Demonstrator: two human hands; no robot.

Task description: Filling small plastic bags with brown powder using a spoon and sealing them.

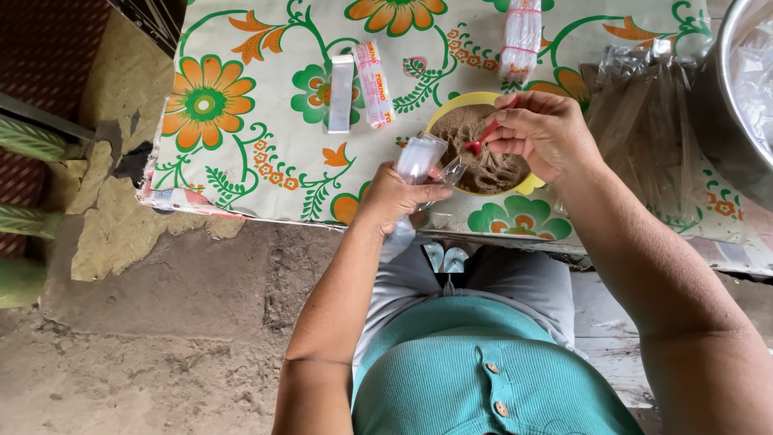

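My left hand (pixel 396 196) grips a small clear plastic bag (pixel 419 156), held upright just left of a yellow bowl (pixel 453 105) filled with brown powder (pixel 483 165). My right hand (pixel 543 133) hovers over the bowl and pinches a small red spoon (pixel 483 137), whose tip dips into the powder. Both hands sit at the near edge of a table covered by a floral cloth (pixel 258 153).
Two small white packets (pixel 358 90) lie on the cloth left of the bowl, and a bundle of white and pink packets (pixel 521 36) lies behind it. A stack of clear plastic bags (pixel 644 121) sits right of the bowl. A large metal basin (pixel 737 89) stands at far right.
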